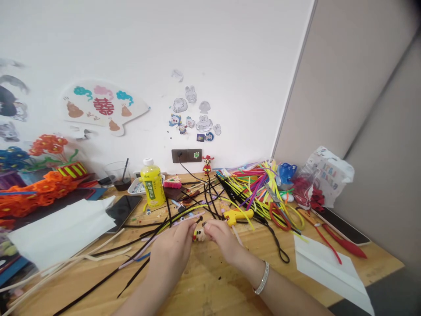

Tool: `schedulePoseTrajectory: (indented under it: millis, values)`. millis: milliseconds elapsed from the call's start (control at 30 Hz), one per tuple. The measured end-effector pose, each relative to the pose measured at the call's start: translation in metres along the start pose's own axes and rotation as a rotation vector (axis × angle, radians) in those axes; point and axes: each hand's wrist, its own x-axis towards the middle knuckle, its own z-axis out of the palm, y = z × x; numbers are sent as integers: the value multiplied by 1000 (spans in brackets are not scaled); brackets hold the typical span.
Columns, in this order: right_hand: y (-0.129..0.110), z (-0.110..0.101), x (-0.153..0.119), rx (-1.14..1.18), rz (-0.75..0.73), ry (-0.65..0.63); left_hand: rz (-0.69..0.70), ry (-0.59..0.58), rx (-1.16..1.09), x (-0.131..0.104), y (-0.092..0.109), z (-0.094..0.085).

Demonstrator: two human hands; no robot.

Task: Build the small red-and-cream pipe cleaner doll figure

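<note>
Pinching short black fuzzy stem (199, 219) w/ L hand (173, 241), can't tell hold of R hand (223, 239); small cream-and-red figure (199, 235) btwn, nearer L

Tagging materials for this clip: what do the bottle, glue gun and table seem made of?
Bottle: probably plastic, somewhat shiny, by its highlights. Glue gun: likely hard, smooth plastic, by its moulded yellow body. Table: seemingly satin wood or laminate, by its grain.

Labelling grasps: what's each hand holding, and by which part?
Left hand: black piece, pinched just behind its exposed tip. Right hand: apparently a small dark bit, grip point unclear.
</note>
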Motion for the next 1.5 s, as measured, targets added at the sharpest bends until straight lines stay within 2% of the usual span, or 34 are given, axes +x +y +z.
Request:
schedulePoseTrajectory:
  millis: [567, 800, 1000, 1300, 1500]
  values:
    - [4, -2, 1, -141, -57, 31, -14, -27, 5, 0, 0, 1]
    - [9, -5, 4, -22, -35, 106, -32, -9, -34, 0, 1, -1]
    - [12, -5, 4, -2, -22, 113, -12, -1, -30, 2, -1, -1]
    - [1, -5, 0, -87, -11, 36, 77, -8, 3, 2, -2, -3]
    - [3, -4, 2, -83, 21, 101, 85, -8, 20, 0, -3, -2]
